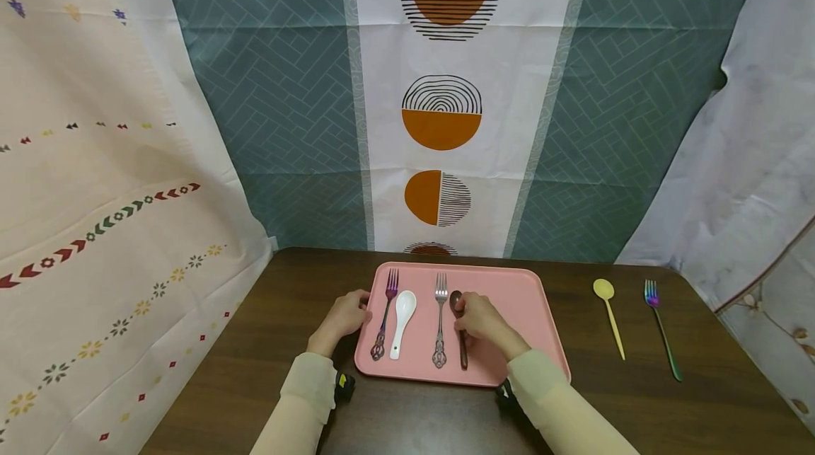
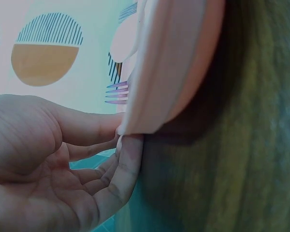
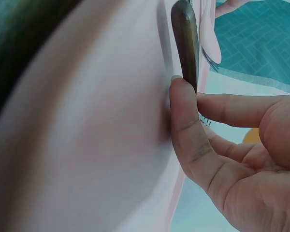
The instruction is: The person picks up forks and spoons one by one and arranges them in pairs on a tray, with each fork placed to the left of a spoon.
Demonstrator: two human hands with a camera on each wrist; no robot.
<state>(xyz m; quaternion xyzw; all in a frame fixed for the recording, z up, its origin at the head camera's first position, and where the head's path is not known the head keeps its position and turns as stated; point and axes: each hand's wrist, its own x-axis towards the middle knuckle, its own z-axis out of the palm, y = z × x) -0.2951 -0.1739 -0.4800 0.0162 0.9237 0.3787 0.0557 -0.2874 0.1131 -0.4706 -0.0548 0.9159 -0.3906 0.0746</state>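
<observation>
A pink tray (image 1: 516, 292) lies on the table, and my left hand (image 1: 346, 315) pinches its left rim between thumb and fingers. With thumb and fingertips, my right hand (image 1: 485, 320) holds a dark brown spoon (image 1: 463, 352) by its handle over the right half of the tray. The handle points toward the near edge; fingers partly cover the spoon's neck. Left of it on the tray lie a silver fork (image 1: 440, 320), a white soup spoon (image 1: 404, 313) and a purple-tined fork (image 1: 386, 313) with an ornate handle, all roughly side by side.
To the right of the tray, a yellow spoon (image 1: 609, 310) and a rainbow-coloured fork (image 1: 662, 331) lie on the dark wooden table (image 1: 286, 398). Behind the table hangs a patterned cloth (image 1: 286, 122), with a light embroidered cloth (image 1: 114, 158) at the left.
</observation>
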